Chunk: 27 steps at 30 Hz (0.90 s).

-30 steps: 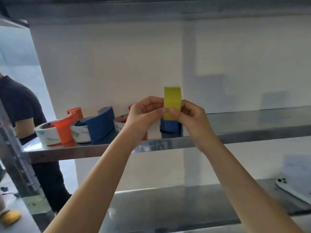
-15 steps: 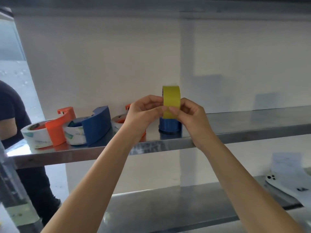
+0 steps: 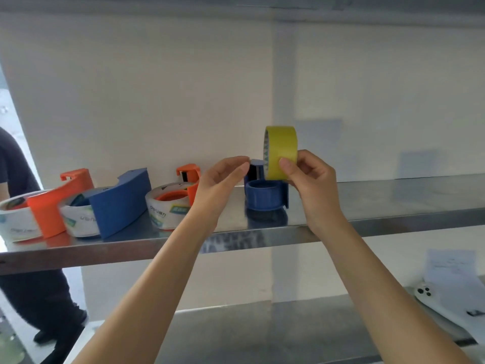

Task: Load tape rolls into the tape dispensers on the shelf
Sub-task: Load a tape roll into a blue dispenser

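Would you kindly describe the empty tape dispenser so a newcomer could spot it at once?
Find the upper steel shelf. The blue dispenser stands farthest right in the row, below the yellow roll in the right hand. Alone in that row, its hub carries no tape.

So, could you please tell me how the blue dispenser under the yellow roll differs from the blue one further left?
The left blue dispenser carries a white printed roll; the right blue dispenser has a bare hub, no roll. The left one turns its broad curved shell to the camera; the right one shows its open hub from above. Both are blue and sit on the steel shelf.
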Tool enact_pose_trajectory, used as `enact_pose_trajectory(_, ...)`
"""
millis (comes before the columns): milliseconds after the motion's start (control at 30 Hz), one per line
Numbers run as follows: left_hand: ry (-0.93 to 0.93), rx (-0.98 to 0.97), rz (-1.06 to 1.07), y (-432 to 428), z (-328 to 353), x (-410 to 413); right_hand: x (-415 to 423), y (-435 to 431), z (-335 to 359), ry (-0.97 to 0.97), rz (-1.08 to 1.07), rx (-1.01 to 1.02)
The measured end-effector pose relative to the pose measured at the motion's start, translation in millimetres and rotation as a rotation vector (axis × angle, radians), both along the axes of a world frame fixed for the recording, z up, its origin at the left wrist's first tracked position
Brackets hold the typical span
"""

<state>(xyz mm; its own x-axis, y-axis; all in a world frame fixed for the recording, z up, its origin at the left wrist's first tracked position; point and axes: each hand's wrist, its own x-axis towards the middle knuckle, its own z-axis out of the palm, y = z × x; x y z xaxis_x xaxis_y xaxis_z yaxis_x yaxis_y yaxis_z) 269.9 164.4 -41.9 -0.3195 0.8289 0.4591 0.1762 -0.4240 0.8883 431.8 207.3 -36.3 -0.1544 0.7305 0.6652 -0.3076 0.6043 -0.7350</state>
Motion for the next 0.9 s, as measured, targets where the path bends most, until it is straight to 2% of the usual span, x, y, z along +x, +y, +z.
enact_pose_trajectory(167, 0.336, -0.335, -0.03, 21.6, -11.7, -2.8, 11.8, 17.7, 2.5, 0.017, -0.033, -0.002)
enact_pose_trajectory(233, 0.461, -0.389, -0.028, 28.2, -12.5, 4.9, 14.5, 21.4, 1.9, 0.019, -0.039, 0.002)
enact_pose_trajectory(333, 0.555, -0.403, -0.001, 36.0, -14.0, 17.8, 18.7, 26.3, -1.0, 0.014, -0.045, -0.006)
enact_pose_trajectory(500, 0.58, -0.401, 0.084, 49.4, -19.3, 32.2, 25.1, 31.5, -3.4, 0.013, -0.02, -0.025)
enact_pose_trajectory(667, 0.468, -0.372, 0.133, 57.9, -21.3, 34.9, 26.6, 32.4, -0.2, -0.01, 0.017, -0.025)
enact_pose_trajectory(900, 0.539, -0.105, 0.363, 47.1, -10.0, 31.0, 32.5, 36.8, 5.7, -0.016, 0.014, 0.007)
